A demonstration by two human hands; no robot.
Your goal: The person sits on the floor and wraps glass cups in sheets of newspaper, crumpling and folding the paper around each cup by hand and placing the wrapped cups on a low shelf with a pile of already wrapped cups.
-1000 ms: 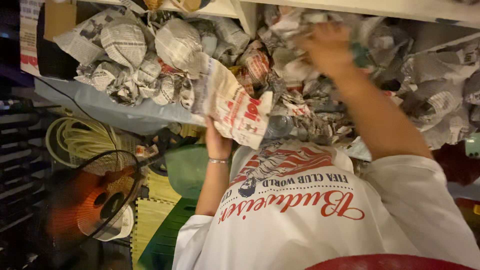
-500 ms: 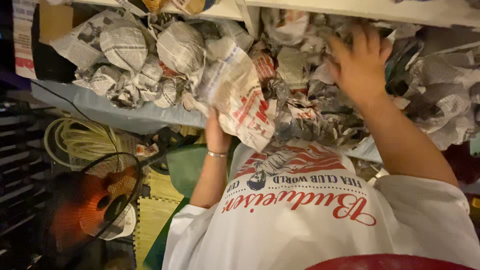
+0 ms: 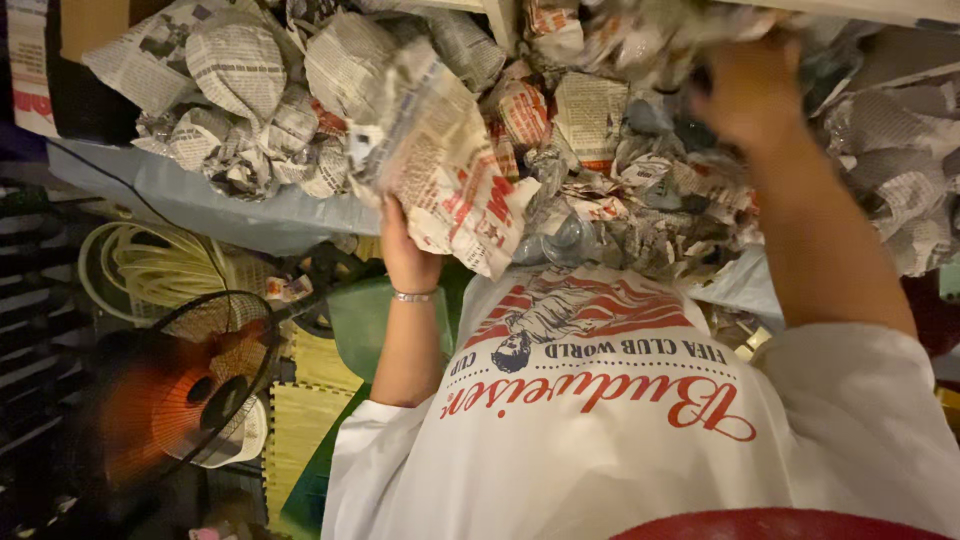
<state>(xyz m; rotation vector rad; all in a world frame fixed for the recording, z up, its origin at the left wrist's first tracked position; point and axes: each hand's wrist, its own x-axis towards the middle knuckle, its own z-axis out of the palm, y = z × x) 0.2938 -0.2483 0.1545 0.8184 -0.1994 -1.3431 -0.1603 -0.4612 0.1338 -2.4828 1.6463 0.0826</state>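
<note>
A loose newspaper sheet (image 3: 440, 170) is being gripped by the left hand (image 3: 405, 250); the right hand (image 3: 745, 95) is being pushed into the bundle pile (image 3: 620, 190), grip unclear, so bundles risk being toppled.

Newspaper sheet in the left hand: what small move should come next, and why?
Probably bring the right hand back to the newspaper sheet. The left hand holds it open and empty, while the right reaches into the pile of wrapped bundles.

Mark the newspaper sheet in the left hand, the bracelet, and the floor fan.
newspaper sheet (image 3: 445, 170): head view, middle of the printed page.
bracelet (image 3: 414, 296): head view, band across the left wrist.
floor fan (image 3: 195, 385): head view, wire guard over the orange blades.
</note>
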